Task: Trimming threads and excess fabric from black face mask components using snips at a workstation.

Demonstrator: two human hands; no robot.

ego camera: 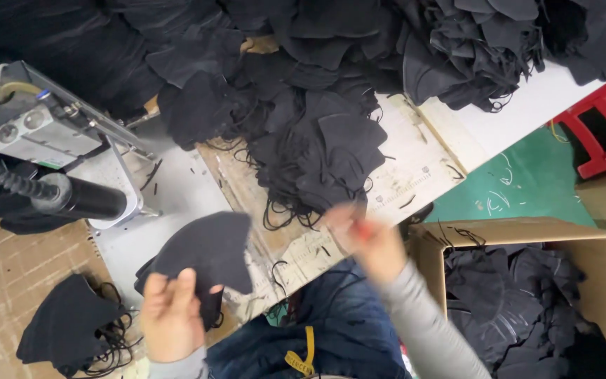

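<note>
The left hand pinches a black mask while the blurred right hand, grip unclear, could snag loose ear loops and topple the pile.

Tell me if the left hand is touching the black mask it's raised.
Touching. The head view shows the left hand gripping the black mask, fingers overlapping its lower edge.
</note>
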